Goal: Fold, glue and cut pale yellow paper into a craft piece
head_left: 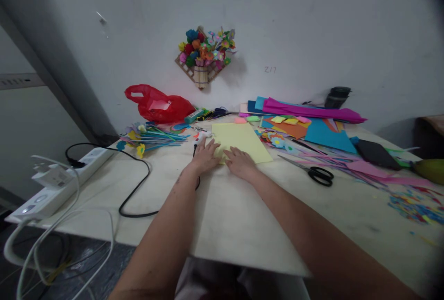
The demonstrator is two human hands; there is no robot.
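A pale yellow sheet of paper [243, 135] lies flat on the table in front of me. My left hand [206, 156] rests at its near left corner, fingers stretched apart. Beside it, my right hand [240, 163] lies on the sheet's near edge with its fingers extended toward the left. Neither hand shows anything gripped. Just past my left hand is a white glue gun [203, 136], partly hidden by the fingers. Scissors with black handles [319, 175] lie to the right, their blades pointing toward the paper.
Paper flowers on stems [152, 138] and a red plastic bag [159, 105] are at left. A power strip [69, 179] trails a black cable [133, 193] across the table. Coloured sheets [328, 133], a dark phone-like slab [377, 153] and paper scraps [416, 205] occupy the right.
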